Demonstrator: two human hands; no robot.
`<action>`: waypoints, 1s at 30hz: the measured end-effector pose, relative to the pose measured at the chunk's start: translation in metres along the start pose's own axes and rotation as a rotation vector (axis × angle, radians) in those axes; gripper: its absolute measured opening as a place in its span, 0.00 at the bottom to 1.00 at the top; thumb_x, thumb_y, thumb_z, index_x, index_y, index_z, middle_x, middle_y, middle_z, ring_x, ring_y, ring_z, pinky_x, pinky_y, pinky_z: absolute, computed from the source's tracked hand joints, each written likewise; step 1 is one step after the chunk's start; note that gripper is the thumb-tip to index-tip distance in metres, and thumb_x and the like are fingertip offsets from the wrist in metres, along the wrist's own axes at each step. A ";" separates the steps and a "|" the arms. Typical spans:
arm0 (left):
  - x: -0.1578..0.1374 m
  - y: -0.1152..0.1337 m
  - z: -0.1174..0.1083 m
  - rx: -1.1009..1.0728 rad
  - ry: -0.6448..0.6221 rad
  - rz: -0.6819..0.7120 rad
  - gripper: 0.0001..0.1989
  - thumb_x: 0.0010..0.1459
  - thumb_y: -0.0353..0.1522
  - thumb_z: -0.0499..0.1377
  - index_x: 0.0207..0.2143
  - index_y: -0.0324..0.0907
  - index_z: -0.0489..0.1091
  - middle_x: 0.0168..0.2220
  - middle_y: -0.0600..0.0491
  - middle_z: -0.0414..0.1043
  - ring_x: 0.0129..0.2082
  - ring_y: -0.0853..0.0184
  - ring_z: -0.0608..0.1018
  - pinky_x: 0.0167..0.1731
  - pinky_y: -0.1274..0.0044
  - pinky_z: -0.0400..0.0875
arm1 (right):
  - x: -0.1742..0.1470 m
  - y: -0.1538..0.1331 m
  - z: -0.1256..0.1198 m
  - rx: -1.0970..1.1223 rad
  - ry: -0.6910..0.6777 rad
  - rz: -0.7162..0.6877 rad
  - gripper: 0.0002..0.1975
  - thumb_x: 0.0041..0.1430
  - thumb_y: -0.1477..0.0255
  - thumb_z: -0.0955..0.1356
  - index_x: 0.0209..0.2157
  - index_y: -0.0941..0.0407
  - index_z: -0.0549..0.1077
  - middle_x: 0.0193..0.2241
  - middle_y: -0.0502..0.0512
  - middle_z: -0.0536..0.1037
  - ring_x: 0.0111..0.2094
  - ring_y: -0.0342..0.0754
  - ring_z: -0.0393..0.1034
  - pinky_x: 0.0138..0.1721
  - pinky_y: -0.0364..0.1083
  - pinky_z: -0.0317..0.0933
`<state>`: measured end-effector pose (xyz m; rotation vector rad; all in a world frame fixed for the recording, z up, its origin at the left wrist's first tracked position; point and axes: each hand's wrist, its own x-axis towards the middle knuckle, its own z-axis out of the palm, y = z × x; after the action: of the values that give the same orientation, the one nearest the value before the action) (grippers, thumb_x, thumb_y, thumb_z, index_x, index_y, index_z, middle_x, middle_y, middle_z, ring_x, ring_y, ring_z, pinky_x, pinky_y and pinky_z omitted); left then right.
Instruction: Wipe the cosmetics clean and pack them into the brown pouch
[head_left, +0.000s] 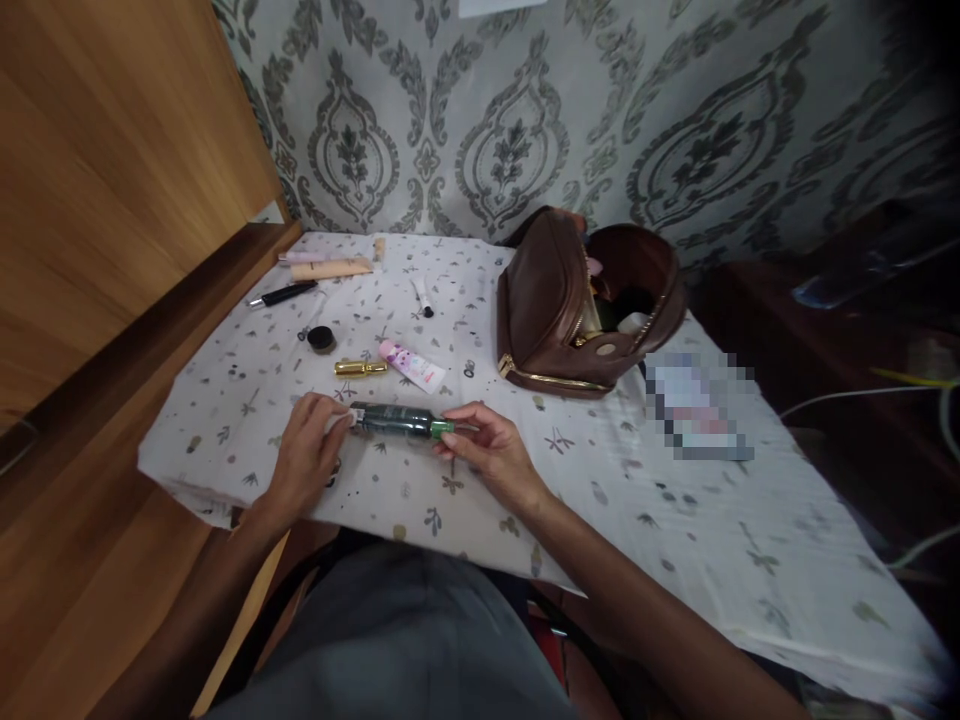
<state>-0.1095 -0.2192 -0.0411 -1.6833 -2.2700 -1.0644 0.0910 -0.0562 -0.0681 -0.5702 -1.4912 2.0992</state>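
Note:
A dark bottle with a green cap (397, 420) lies sideways between my two hands, low over the cloth at the table's near side. My left hand (311, 440) is closed on its pale left end. The fingers of my right hand (487, 445) pinch the green end. Just beyond the bottle are a gold lipstick-like tube (360, 369) and a small pink and white squeeze tube (412, 366). A small round jar with a black lid (322, 339) stands further left.
An unzipped brown leather bag (547, 290) with things inside stands at the back right. A black pen-like item (283, 294), a peach tube (330, 269) and a small white tube (422, 297) lie towards the back. Wooden furniture (127, 150) borders the left; a patterned wall (510, 120) rises behind.

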 end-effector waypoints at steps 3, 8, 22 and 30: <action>0.003 0.001 0.000 -0.018 -0.004 -0.009 0.04 0.67 0.32 0.53 0.39 0.44 0.67 0.37 0.52 0.67 0.40 0.62 0.72 0.42 0.69 0.69 | -0.002 0.001 0.000 -0.024 -0.002 -0.025 0.15 0.49 0.62 0.77 0.38 0.52 0.78 0.27 0.49 0.80 0.29 0.44 0.76 0.37 0.47 0.72; 0.008 0.020 0.008 0.003 -0.028 0.037 0.06 0.68 0.33 0.51 0.37 0.45 0.66 0.36 0.52 0.68 0.40 0.62 0.71 0.42 0.69 0.68 | -0.002 0.000 0.001 -0.089 0.033 -0.082 0.12 0.50 0.61 0.77 0.35 0.52 0.79 0.30 0.50 0.79 0.31 0.45 0.74 0.38 0.48 0.71; 0.020 0.063 0.032 0.115 -0.046 0.244 0.09 0.68 0.30 0.49 0.35 0.43 0.66 0.35 0.50 0.68 0.38 0.61 0.69 0.39 0.69 0.67 | -0.001 0.004 -0.003 -0.123 0.042 -0.099 0.18 0.45 0.60 0.79 0.34 0.53 0.75 0.31 0.49 0.79 0.33 0.44 0.73 0.38 0.46 0.69; 0.009 0.007 0.008 0.097 0.071 -0.072 0.05 0.67 0.32 0.52 0.36 0.44 0.66 0.35 0.51 0.67 0.38 0.61 0.71 0.39 0.69 0.67 | 0.000 0.004 -0.001 -0.117 0.001 -0.114 0.17 0.46 0.63 0.79 0.36 0.53 0.76 0.32 0.49 0.78 0.34 0.44 0.74 0.39 0.46 0.70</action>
<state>-0.1046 -0.2067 -0.0394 -1.5133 -2.3137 -0.9944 0.0914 -0.0567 -0.0726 -0.5156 -1.6151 1.9356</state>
